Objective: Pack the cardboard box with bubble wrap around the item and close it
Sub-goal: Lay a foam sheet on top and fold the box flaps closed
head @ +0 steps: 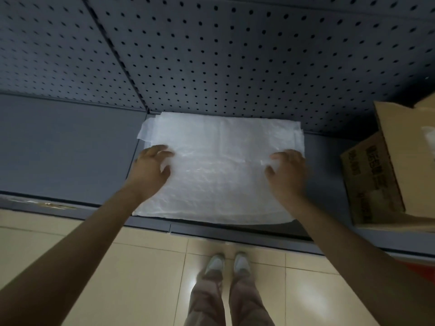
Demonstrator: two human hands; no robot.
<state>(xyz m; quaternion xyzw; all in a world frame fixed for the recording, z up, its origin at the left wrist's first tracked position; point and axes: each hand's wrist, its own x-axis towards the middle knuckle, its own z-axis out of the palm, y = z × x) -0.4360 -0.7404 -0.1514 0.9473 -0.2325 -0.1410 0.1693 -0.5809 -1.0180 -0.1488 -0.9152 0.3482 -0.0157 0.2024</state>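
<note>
From the head view, a stack of bubble wrap [219, 168] is lying flat on a grey metal shelf [70, 149], its long axis running from 9 o'clock to 3 o'clock across the frame, with the far edge sitting close against the pegboard [235, 55] behind. The left hand [150, 170] is resting on the sheet's 9 o'clock edge and the right hand [287, 170] on its 3 o'clock edge, so the wrap is lying between them, inward from both sets of fingers. Neither hand is nearer; they are sitting about level.

The left fingers [164, 154] are curling loosely over the top sheet, and the right fingers [275, 158] are bending around a small raised fold of film. Motion blur is softening both, so whether either hand is truly pinching the sheet I cannot tell; they are likely just starting to lift the top layer.

The wrap is looking thin, translucent white and crinkled, with several layers showing offset corners at 10 o'clock. It should be behaving limp and slippery, sagging in the middle if raised by its ends.

The box [376, 175] is sitting at 3 o'clock on the same shelf, well apart from the right hand: brown corrugated cardboard, printed on its side, with a flap standing up. No item to be packed is showing.
</note>
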